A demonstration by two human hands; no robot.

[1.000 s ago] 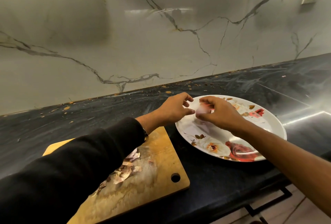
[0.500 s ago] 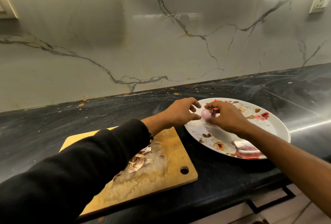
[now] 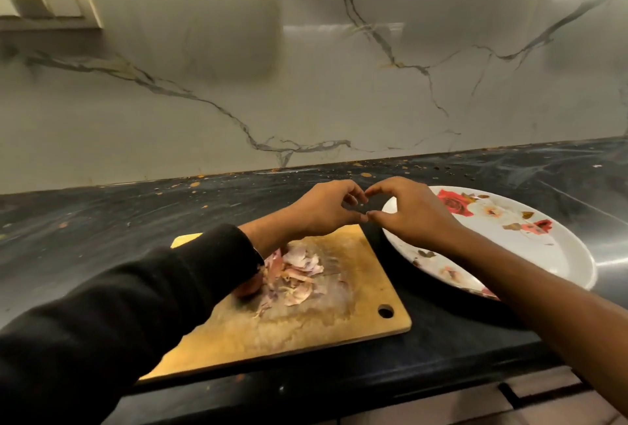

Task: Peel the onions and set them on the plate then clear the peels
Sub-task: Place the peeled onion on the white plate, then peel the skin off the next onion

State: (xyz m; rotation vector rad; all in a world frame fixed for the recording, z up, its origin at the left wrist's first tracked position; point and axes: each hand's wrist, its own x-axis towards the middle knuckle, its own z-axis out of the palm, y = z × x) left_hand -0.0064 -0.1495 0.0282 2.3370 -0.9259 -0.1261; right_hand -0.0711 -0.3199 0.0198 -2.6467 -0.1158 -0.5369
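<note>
The fingertips of both hands met in the air above the gap between the cutting board and the plate. The left hand [image 3: 324, 208] had its fingers curled, thumb tip reaching toward the right thumb; the right hand [image 3: 413, 212] mirrored it, fingers bent down and forefinger tip close to the left one. Whether anything small was pinched between those fingertips could not be told: nothing showed there, and the spot was slightly blurred. No onion was visible in either hand or on the bare parts of the plate.

The left arm wore a black sleeve [image 3: 136, 316] pushed up from the wrist and crossed over the near left part of the cutting board [image 3: 343, 319]. The right forearm was bare and lay across the near edge of the plate [image 3: 543, 254].

The wooden board sat on the dark counter [image 3: 102, 217], one corner pointing toward the plate, with a round hole near its right corner. A heap of pale pink and purple onion peels [image 3: 295, 273] lay on the middle of the board, just beside the sleeve. The white plate, printed with red roses, stood just to the right of the board. Small brown flakes were scattered along the back of the counter under the marble wall [image 3: 306, 84], where a switch plate [image 3: 47, 3] was mounted at the upper left.
</note>
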